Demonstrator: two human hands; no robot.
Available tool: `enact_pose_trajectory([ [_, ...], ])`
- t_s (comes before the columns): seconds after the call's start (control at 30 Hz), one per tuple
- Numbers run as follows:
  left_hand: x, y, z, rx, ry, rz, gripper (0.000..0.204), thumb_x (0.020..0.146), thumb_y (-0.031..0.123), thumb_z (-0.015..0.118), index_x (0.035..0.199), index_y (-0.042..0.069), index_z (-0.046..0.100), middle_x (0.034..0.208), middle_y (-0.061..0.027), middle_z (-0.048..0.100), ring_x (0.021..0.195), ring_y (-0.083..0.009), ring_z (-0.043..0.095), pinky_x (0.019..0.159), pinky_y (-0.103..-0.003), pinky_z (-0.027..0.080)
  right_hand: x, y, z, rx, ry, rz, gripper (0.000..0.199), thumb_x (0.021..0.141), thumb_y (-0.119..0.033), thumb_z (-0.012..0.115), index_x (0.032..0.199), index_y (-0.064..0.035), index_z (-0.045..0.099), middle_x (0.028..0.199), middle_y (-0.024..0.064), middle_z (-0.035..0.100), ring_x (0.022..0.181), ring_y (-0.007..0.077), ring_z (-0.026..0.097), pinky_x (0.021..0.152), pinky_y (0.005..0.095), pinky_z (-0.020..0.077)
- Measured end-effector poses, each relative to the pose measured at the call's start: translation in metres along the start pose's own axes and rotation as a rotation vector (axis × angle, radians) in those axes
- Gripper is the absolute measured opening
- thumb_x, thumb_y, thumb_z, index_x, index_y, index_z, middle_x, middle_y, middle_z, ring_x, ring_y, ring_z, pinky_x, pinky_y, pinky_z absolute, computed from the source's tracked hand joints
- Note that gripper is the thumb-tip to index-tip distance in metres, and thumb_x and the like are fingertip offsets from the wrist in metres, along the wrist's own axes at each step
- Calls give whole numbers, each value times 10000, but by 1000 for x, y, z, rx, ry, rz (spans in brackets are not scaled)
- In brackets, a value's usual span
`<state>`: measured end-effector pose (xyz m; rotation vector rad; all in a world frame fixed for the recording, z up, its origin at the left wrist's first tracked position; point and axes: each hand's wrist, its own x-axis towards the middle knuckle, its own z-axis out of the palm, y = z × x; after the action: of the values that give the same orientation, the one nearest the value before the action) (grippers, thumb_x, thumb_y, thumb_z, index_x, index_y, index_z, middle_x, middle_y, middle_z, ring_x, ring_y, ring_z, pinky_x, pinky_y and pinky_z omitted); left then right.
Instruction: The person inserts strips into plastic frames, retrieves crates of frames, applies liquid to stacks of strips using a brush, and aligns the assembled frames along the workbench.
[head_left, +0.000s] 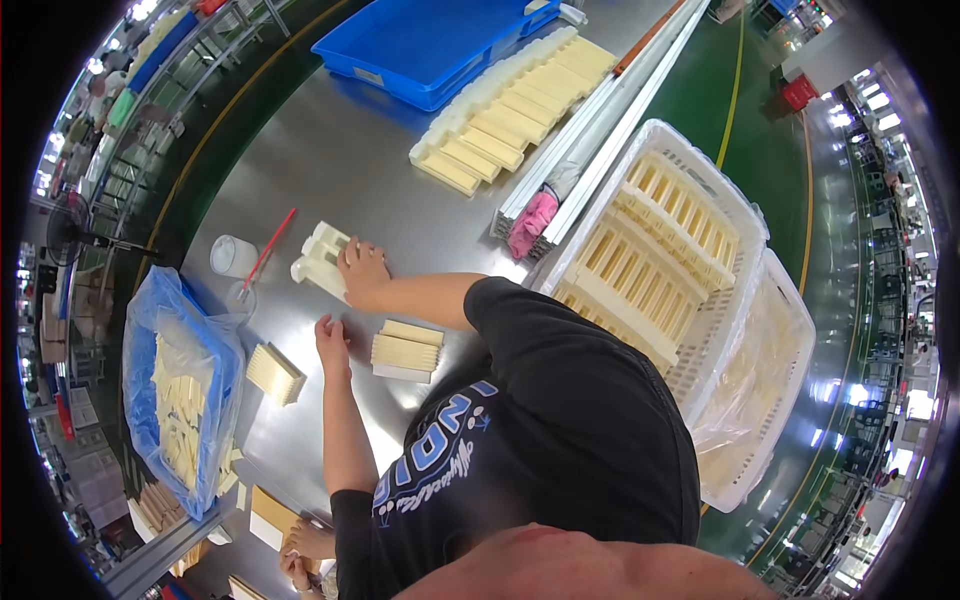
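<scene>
Presently the steel table [330,160] carries loose stacks. Right hand [362,272] presses flat, fingers spread, on the white block [322,256]; left hand [331,338] rests open beside the cream plates [406,351]. Risk: a sliding forearm could topple that unsecured stack.

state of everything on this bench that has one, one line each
left hand: empty, resting on the steel table
right hand: pressed on the cream plastic block
small stack of cream plates: lying flat between the hands
blue tray: looks empty
white crate: full of cream frames
blue bag: open, holding cream strips
clear cup: upright, red stick leaning in it
</scene>
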<state>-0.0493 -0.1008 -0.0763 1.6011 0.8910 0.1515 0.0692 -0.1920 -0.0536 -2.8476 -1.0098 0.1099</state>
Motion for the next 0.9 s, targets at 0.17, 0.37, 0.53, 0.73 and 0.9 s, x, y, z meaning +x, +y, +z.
enact_pose_trajectory([
  [0.17,40,-10,9,409,238,254,307,752,181,524,985,-17,491,759,-131,559,705,-237,543,619,-331,434,-24,1,-18,94,67,-108,701,659,-371,581,1197,-3,322,1242,244,266,1076,391,330,791,501,332],
  [0.37,37,2,8,748,251,234,301,725,258,514,796,-29,567,762,-204,571,720,-357,547,672,-418,422,-58,23,-50,293,-506,-186,384,634,-186,571,956,15,518,945,201,559,869,310,554,708,387,449],
  [0.53,32,5,-6,532,314,198,282,625,264,549,707,-2,591,721,-195,581,701,-345,561,652,-390,442,-91,29,-22,275,-600,-210,216,616,-109,504,792,-22,595,810,169,592,788,302,576,674,390,461],
  [0.73,-4,9,-17,-14,465,126,160,658,72,524,782,-21,484,631,-89,510,514,-160,490,488,-288,423,-88,29,-15,233,-463,-297,251,641,-98,483,876,-15,520,856,187,558,825,318,549,707,398,445],
  [0.9,-40,13,-30,-633,200,-189,129,737,101,443,812,1,469,600,-48,458,466,-132,409,419,-255,345,-91,22,-26,162,-505,-319,304,659,-85,469,946,10,437,880,195,535,834,320,542,712,396,441],
])
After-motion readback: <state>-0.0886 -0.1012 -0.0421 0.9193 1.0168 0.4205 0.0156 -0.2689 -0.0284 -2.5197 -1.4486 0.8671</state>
